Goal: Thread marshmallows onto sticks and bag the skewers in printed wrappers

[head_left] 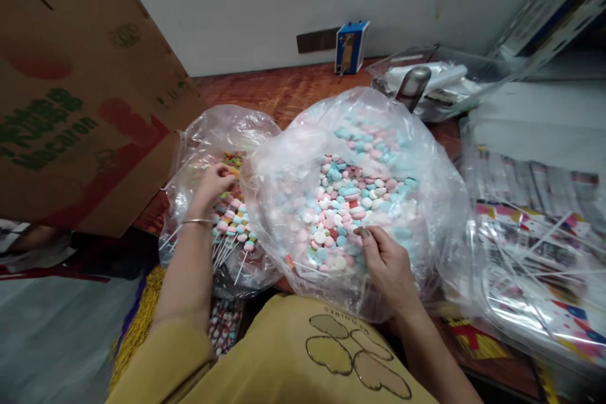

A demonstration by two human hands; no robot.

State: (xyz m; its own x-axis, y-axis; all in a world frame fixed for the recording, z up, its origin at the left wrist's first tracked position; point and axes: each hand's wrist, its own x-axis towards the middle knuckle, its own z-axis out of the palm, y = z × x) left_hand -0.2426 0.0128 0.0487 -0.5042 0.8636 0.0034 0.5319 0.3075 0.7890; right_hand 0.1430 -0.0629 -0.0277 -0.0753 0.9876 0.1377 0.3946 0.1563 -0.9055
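Observation:
My left hand [215, 184] reaches into the smaller clear plastic bag [222, 120] on the left, its thumb and fingers pinched on a small orange candy [231, 171]. Below that hand lie candy skewers [231, 218] with pastel pieces on white sticks. In the large clear plastic bag [284, 202] spreads a heap of round pink, white and blue candies [338, 196]. A few red pieces show among them. My right hand [388, 262] is over the near right part of this heap, thumb and fingertips pressed together. Whatever lies between them is too small to make out.
A tall cardboard box [85, 95] stands at the left. Behind the bags are a blue-and-white box [351, 47] and a clear tray [454, 104] with plastic wrapping. At the right sits a clear plastic container [534, 309] with white sticks and printed packaging.

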